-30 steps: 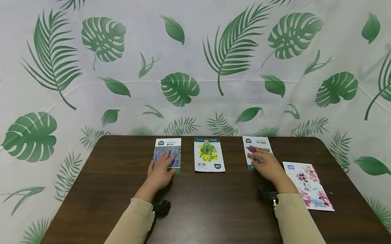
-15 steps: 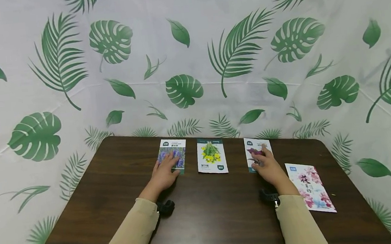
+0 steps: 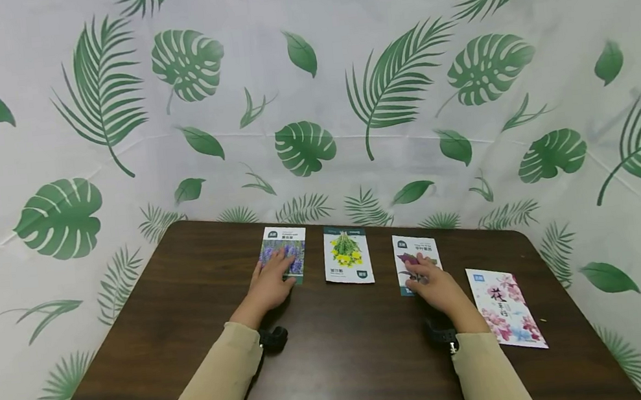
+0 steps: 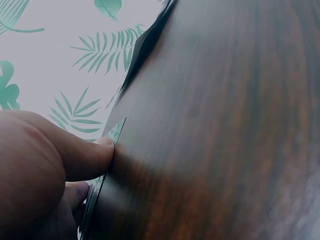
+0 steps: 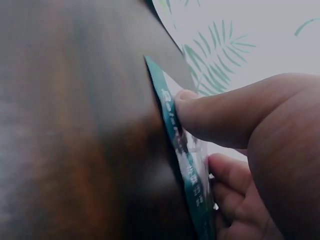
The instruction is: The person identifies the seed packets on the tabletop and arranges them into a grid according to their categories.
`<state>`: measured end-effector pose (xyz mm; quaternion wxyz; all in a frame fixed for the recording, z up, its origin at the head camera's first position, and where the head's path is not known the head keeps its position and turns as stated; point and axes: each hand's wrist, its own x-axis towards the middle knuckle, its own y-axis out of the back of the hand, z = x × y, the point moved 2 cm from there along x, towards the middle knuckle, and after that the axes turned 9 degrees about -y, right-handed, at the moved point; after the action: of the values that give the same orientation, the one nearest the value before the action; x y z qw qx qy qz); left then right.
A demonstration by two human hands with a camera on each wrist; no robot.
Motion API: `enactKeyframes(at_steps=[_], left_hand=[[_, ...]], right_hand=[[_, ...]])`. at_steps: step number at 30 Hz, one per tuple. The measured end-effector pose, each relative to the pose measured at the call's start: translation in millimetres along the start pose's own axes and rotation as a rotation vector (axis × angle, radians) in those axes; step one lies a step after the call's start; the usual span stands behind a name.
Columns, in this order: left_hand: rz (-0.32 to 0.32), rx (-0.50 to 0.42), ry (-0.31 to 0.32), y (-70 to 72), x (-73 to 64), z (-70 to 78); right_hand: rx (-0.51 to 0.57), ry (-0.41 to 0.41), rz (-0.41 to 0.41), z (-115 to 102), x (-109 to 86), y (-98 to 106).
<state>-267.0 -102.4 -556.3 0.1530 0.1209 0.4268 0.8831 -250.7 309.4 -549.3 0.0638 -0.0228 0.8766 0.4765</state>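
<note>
A dark wooden tabletop [image 3: 342, 354] carries four seed packets in a loose row along its far edge, backed closely by a white leaf-print cloth [image 3: 341, 61] that also closes in the left and right sides; the near half of the tabletop is bare wood, with open room between the two sleeves. The left hand [image 3: 268, 286] lies flat on the lavender packet [image 3: 284, 249] at the far left of the row, its straight fingers covering the packet's near part and the palm trailing onto the wood; the left wrist view shows the thumb [image 4: 80, 157] pressed against the packet's thin edge [image 4: 107, 160]. Just right of it, untouched, lies the yellow-flower packet [image 3: 347, 254], with a narrow strip of wood between the two. Further right, the right hand [image 3: 432, 286] rests on the near end of the purple-vegetable packet [image 3: 414, 252], which sits a little nearer than its neighbours; in the right wrist view the thumb [image 5: 215, 120] presses on top of its teal edge [image 5: 175, 135] while curled fingers [image 5: 230, 175] sit at its underside, so the packet is pinched and its edge appears lifted off the wood. The pink-blossom packet [image 3: 504, 308] lies just right of that hand, angled, near the tabletop's right edge.
</note>
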Motion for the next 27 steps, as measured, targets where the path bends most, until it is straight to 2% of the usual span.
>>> enactKeyframes(at_steps=[6, 10, 20, 27], left_hand=[[-0.014, 0.005, -0.008, -3.4, 0.3, 0.1], [0.005, 0.001, 0.008, -1.5, -0.8, 1.7], [0.015, -0.016, -0.005, -0.8, 3.1, 7.1], [0.01, 0.006, 0.006, 3.3, -1.2, 4.1]], right_hand=[[-0.015, 0.015, -0.012, 2.6, -17.7, -3.7], [0.002, 0.064, -0.011, 3.3, -26.6, -5.1], [0.039, 0.188, 0.08, 7.1, -51.1, -5.3], [0.066, 0.187, 0.078, 5.4, -71.9, -11.3]])
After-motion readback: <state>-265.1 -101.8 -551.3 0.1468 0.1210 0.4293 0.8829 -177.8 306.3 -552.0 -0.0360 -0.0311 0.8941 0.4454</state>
